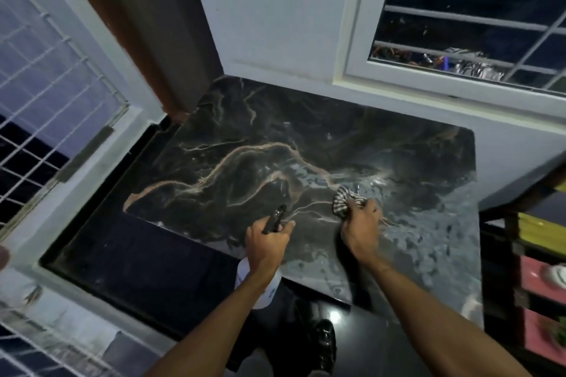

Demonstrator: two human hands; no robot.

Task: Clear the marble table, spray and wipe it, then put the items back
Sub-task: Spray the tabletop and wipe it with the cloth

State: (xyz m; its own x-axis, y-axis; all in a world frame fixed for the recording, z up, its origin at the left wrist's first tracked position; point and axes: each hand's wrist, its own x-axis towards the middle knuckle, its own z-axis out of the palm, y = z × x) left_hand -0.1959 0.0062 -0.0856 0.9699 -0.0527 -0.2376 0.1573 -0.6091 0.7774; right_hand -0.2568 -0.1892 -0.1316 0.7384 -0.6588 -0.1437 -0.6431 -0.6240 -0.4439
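The dark marble table (239,144) with tan veins fills the middle of the view and carries nothing but my hands and the cloth. Wet spray patches glisten on its right half. My left hand (266,245) grips a spray bottle (260,281) with a white body and a black nozzle, held over the table's near edge and pointing away from me. My right hand (361,229) presses a bunched striped cloth (346,200) against the marble, right of the nozzle.
White walls meet behind the table, with a barred window (477,24) at the back right and a grilled window (46,107) at the left. A dark shelf unit (539,269) with yellow and pink items stands at the right. A dark glossy floor lies below.
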